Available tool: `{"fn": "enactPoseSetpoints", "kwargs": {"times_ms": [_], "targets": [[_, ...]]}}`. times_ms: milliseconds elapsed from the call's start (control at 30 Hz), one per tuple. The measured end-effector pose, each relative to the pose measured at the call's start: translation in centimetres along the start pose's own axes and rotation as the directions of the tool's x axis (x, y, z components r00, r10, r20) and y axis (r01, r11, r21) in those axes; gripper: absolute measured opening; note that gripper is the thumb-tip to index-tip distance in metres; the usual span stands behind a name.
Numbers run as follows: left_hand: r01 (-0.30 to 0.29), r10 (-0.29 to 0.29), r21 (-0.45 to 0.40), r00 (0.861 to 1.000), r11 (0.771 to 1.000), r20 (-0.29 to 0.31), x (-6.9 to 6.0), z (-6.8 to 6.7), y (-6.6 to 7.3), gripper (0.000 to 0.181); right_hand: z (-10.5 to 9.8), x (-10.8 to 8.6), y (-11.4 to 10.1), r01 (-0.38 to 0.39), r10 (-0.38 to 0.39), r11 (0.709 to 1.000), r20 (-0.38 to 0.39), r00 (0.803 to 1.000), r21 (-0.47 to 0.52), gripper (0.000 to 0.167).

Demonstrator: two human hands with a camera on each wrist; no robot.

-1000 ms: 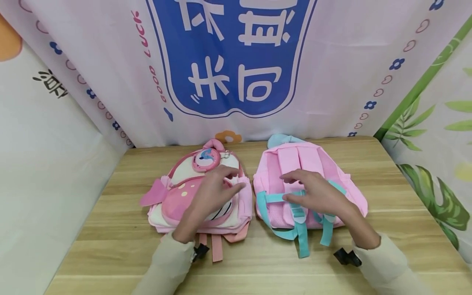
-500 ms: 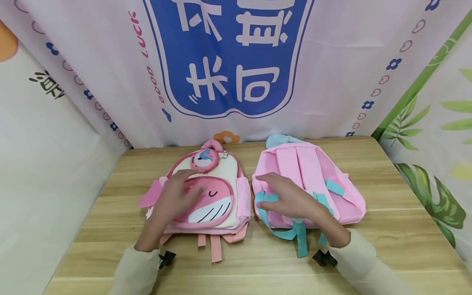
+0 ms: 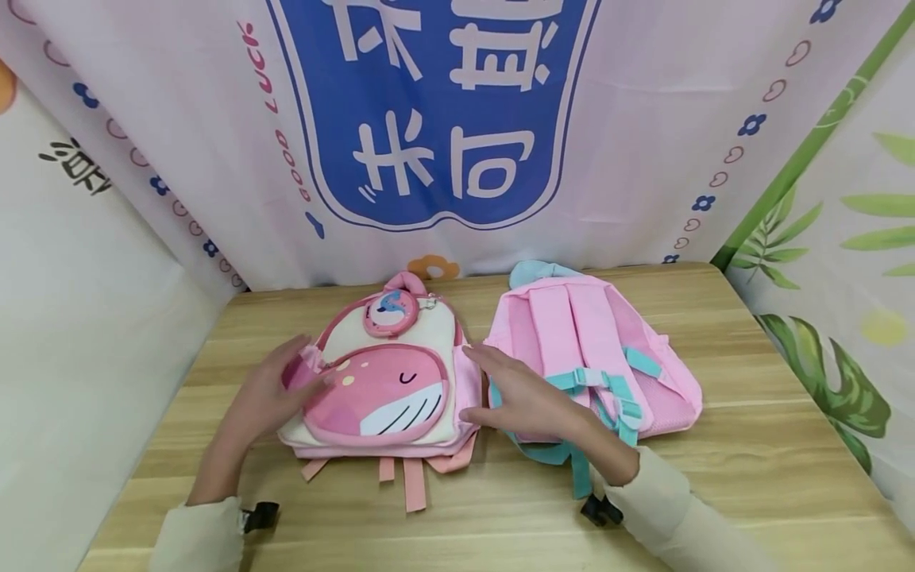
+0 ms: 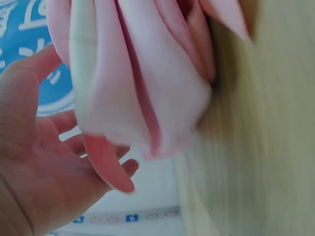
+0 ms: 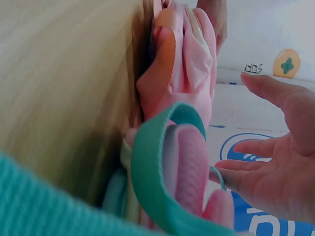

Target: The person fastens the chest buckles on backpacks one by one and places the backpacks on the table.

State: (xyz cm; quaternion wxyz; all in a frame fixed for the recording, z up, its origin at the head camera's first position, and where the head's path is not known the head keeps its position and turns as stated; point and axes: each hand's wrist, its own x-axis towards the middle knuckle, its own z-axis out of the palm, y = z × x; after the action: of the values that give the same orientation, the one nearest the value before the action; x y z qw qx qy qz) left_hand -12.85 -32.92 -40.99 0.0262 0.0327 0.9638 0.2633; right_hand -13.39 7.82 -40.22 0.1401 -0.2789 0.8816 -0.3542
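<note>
Seeing the whale backpack (image 3: 386, 389) lying on the worktop (image 3: 500, 524), one printed curtain (image 3: 622, 175) behind it and one teal-strapped backpack (image 3: 596, 326) just to its right, partly screened by the right hand (image 3: 529, 397). Shifting the left hand (image 3: 268, 393) from over the whale backpack's front earlier to its left side, keeping both hands' fingers released, counting two backpacks.

2 pale cream sleeves (image 3: 196, 536) with slightly puffed cuffs; 1 small black fitting (image 3: 261, 515) at each wrist.

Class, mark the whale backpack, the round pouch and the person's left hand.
Whale backpack (image 3: 380, 378), head view: pink front pocket.
Round pouch (image 3: 391, 313), head view: printed front.
Left hand (image 3: 268, 393), head view: back of hand.
</note>
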Motion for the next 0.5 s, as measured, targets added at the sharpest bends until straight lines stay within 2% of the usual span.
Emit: {"fn": "enactPoseSetpoints", "kwargs": {"times_ms": [133,300,500], "targets": [[0.007,-0.007,0.000,0.999,1.000,0.033,-0.1,-0.3,-1.3,0.098,0.8,0.4,-0.2,0.008,-0.008,1.000,0.001,1.000,0.019,0.094],[-0.027,0.029,-0.031,0.998,0.999,0.060,-0.1,-0.7,-3.0,0.091,1.7,0.8,-0.3,0.056,-0.056,0.998,0.005,0.998,0.032,0.093],[-0.048,0.052,-0.044,0.995,0.998,0.087,-0.2,-1.2,-4.4,0.084,2.5,1.2,-0.5,0.078,-0.077,0.995,-0.015,0.997,0.057,0.088]]}}
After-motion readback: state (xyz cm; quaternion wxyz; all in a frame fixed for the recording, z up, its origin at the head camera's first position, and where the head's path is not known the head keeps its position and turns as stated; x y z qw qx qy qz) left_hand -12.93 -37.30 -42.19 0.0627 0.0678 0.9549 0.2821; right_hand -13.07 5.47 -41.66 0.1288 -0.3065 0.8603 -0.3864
